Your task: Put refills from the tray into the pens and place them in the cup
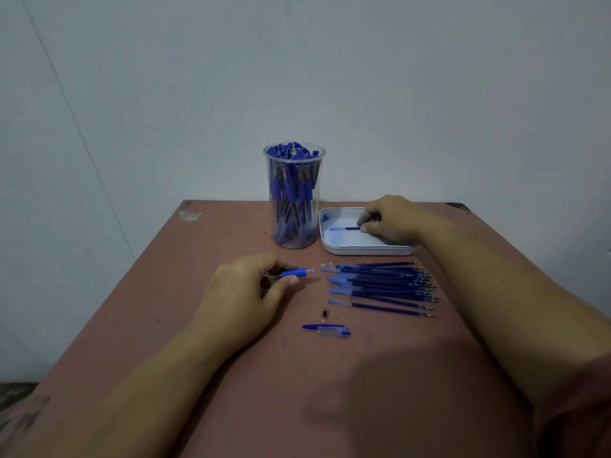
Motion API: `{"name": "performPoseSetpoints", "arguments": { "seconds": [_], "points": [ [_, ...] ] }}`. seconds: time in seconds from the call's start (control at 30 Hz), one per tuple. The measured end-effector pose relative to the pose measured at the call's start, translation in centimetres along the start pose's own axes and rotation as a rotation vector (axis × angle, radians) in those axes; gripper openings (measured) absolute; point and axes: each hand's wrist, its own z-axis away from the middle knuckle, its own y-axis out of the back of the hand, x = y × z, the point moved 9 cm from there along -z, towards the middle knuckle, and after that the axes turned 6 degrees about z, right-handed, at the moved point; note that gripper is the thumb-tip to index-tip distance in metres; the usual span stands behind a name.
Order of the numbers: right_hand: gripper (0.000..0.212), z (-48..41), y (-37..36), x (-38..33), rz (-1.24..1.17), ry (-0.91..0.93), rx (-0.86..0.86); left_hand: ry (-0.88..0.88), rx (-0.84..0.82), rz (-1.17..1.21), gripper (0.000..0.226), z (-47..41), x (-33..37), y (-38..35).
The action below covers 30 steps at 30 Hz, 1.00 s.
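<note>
Right hand [390, 219] pinches a refill [350, 228] in the tray [363, 250]; the refill juts toward 9 o'clock from its fingers. Left hand [244, 289] pinches a pen [296, 272] pointing toward 3 o'clock, with the cup [294, 193] at its 12.

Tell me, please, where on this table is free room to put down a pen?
Bare table lies left of the cup, beyond the left hand. Another bare patch lies between the forearms, nearer than the pen cap. Crowded: right of centre, loose refills lie before the tray where the right hand reaches.
</note>
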Motion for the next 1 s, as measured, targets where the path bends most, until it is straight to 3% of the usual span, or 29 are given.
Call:
{"name": "performPoseSetpoints", "arguments": {
  "seconds": [0.2, 0.53, 0.67, 1.0],
  "points": [
    [0.008, 1.2, 1.3, -1.4, 0.094, 0.028, 0.026, 0.005, -0.004, 0.013, 0.018, 0.0, 0.2, 0.0],
    [0.007, 12.9, 4.4, -7.4, -0.135, 0.162, 0.143, -0.025, 0.026, 0.059, 0.013, 0.3, 0.9, 0.6],
    [0.017, 13.7, 1.9, -6.5, -0.238, 0.165, 0.195, -0.042, 0.030, 0.075, 0.012, 0.5, 1.3, 0.8],
    [0.013, 14.1, 0.6, -7.4, -0.331, 0.222, 0.260, -0.044, 0.048, 0.096, 0.013, 0.5, 1.2, 0.9]
  ]
}}
